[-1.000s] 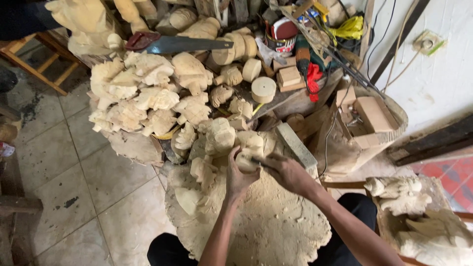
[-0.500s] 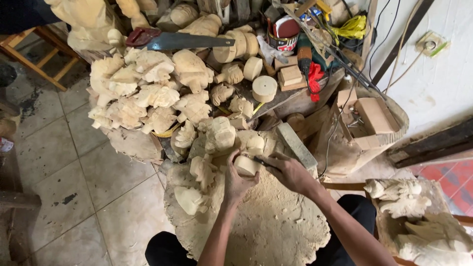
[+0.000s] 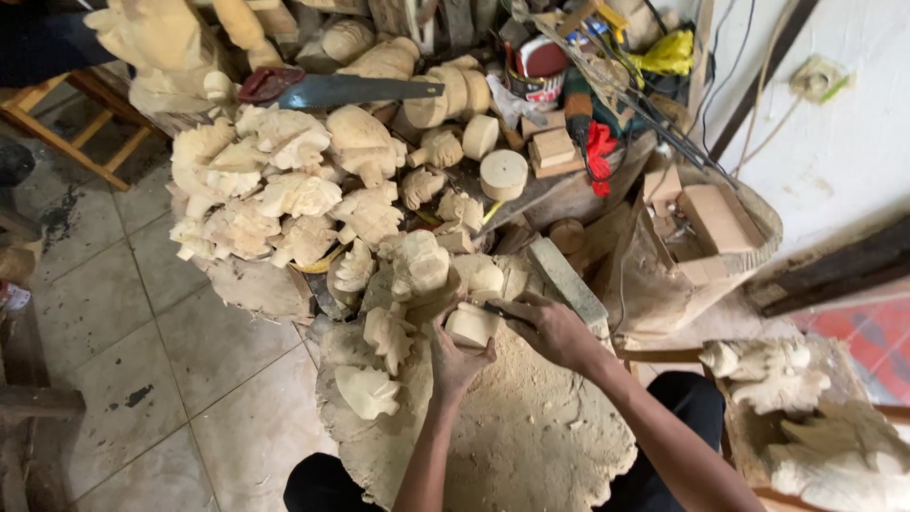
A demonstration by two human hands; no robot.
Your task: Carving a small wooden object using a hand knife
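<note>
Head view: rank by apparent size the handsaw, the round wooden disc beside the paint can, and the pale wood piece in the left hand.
1. Grey-bladed handsaw with red handle
2. Round pale wooden disc and pale wood piece in the left hand: look alike, and the piece sits nearer the camera, so unranked.

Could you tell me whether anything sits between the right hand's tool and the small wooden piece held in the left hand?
Nothing visible does. The left hand grips the wooden piece from below, and the right hand holds a dark tool whose tip lies right at the piece's top edge, with no carving in between.
</note>
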